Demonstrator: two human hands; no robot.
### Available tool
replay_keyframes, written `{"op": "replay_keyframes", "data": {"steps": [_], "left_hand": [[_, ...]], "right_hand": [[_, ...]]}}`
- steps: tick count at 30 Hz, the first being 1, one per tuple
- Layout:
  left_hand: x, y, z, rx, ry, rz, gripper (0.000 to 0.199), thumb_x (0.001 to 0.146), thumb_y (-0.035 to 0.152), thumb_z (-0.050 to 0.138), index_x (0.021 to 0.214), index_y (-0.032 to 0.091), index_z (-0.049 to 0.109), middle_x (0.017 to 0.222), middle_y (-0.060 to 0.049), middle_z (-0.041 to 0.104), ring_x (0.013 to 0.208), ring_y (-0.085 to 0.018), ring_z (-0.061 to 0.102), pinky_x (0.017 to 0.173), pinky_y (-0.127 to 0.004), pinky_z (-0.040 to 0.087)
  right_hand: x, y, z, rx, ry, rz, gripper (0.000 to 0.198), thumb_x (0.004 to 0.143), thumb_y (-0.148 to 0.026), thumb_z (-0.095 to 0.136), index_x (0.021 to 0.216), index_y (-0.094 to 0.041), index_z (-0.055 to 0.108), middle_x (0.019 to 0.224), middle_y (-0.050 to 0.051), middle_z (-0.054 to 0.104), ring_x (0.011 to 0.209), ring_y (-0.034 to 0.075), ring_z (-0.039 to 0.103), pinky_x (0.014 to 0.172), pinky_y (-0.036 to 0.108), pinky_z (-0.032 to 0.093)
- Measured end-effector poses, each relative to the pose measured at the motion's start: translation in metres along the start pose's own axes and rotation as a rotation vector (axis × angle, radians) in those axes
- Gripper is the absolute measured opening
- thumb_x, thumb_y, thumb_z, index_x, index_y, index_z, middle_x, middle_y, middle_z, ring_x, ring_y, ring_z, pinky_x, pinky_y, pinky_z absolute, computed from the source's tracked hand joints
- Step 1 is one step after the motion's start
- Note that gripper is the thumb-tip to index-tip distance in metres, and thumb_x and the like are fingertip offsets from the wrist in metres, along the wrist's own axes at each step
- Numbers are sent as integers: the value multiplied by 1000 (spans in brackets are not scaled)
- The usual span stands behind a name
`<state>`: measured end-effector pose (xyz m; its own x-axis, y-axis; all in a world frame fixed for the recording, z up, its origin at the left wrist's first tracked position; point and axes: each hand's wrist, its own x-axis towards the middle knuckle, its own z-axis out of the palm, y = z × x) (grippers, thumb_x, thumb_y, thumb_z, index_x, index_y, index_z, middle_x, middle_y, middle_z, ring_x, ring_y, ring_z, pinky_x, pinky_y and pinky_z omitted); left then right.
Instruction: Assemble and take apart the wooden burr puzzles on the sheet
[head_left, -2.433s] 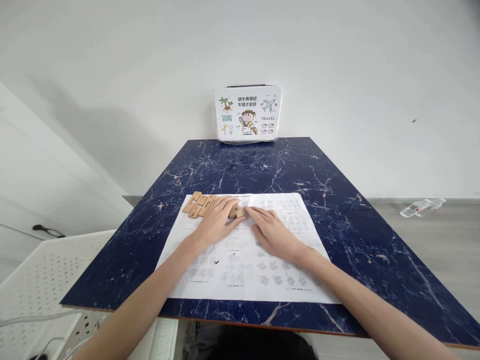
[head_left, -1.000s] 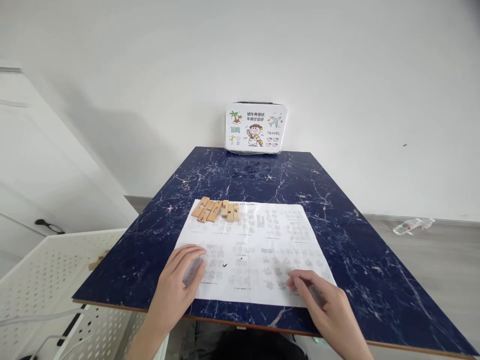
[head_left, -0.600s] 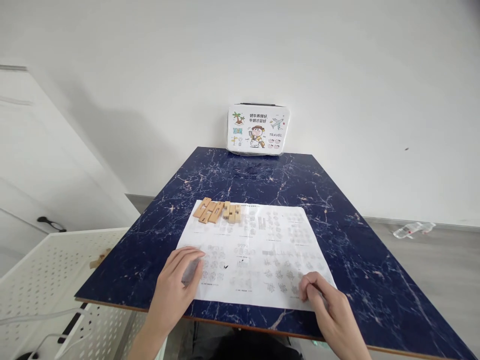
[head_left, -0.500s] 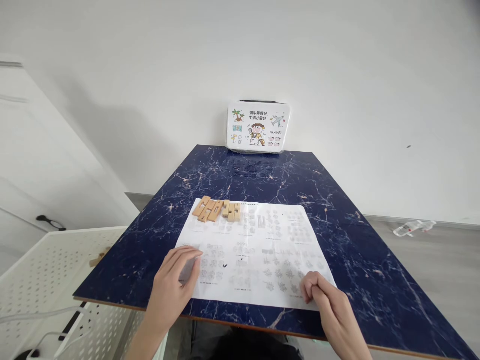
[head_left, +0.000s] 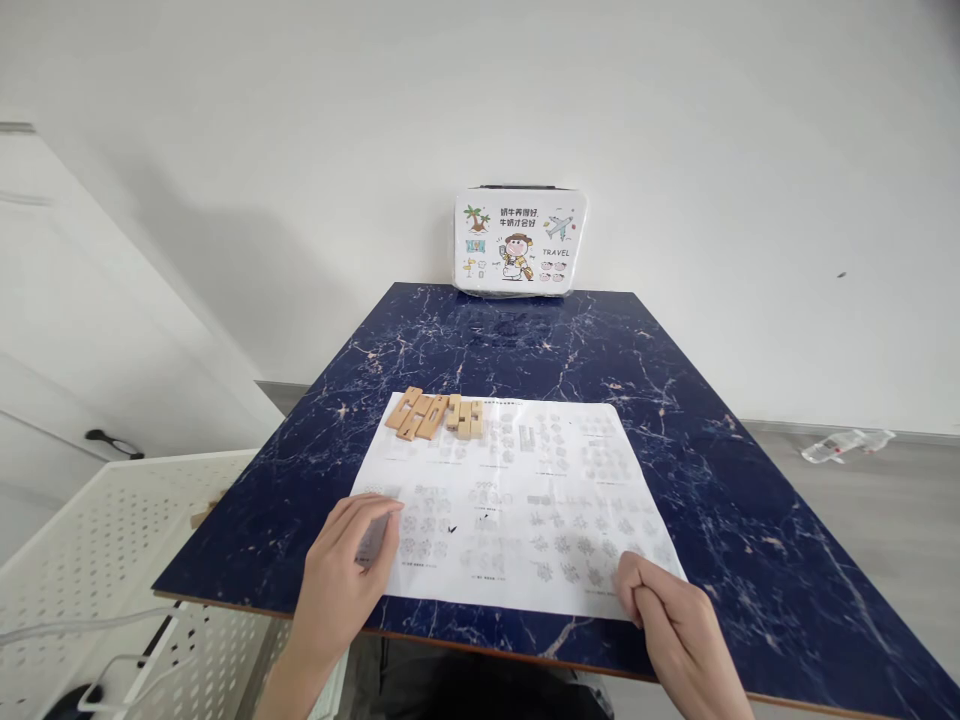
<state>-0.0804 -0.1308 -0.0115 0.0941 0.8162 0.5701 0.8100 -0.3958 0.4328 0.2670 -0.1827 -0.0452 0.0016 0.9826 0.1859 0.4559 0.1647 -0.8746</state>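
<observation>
A printed instruction sheet [head_left: 510, 540] lies on the blue marble-patterned table [head_left: 570, 365]. My left hand [head_left: 352, 545] rests over its lower left part, fingers bent but thumb apart, holding nothing that I can see. At the sheet's lower right corner, my right hand [head_left: 664, 600] is curled into a loose fist; no object shows in it. Several flat wooden puzzle pieces [head_left: 418, 415] with slots lie together on the sheet's upper left corner. Beside them stands a group of smaller notched wooden blocks [head_left: 466, 417], apart from both hands.
A white case [head_left: 517, 245] with cartoon prints leans against the wall at the table's far edge. On the left stands a white perforated rack [head_left: 112, 530] with a cable and a partly hidden wooden piece [head_left: 204, 512]. A clear plastic bottle [head_left: 832, 447] lies on the floor at right.
The view has shifted slightly. My right hand has moved a little outward to the right, its fingers still curled. My left hand and the wooden pieces stay in place.
</observation>
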Motion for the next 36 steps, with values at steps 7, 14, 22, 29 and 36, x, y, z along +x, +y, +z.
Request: {"op": "replay_keyframes", "data": {"steps": [7,14,22,29,36], "left_hand": [[-1,-1,-2,-5,-44,-14,12,104,29,59,109,24,70,107,-7,75,104,-24,72,94,-39,62],[2,2,-1,26,0,13,8,103,22,60,105,23,68,103,-4,75,98,-21,73,92,-35,59],[7,4,-4,90,12,-56,10,102,30,62,101,24,70,101,-4,76,94,-22,74,89,-33,58],[7,3,-3,117,8,-102,16,102,35,61,99,24,72,101,-4,77,94,-22,75,90,-33,59],[6,3,-3,80,9,-75,15,103,34,60,101,24,71,102,-5,77,95,-23,74,89,-34,60]], "right_hand": [[-3,-3,2,-97,56,16,36,103,-23,36,69,-24,46,60,-3,42,49,14,36,51,29,28],[0,-8,3,-138,87,-22,34,102,-21,36,69,-24,45,59,-2,46,51,15,44,53,28,32],[4,-5,3,-85,87,-83,40,105,-21,36,66,-23,45,55,-2,48,47,13,45,51,27,34],[7,-12,1,-65,66,-87,41,105,-21,34,65,-23,45,56,-2,48,48,13,44,51,26,32],[6,-11,1,-76,54,-63,37,103,-22,36,67,-23,46,57,-2,47,49,14,42,51,26,32]]}}
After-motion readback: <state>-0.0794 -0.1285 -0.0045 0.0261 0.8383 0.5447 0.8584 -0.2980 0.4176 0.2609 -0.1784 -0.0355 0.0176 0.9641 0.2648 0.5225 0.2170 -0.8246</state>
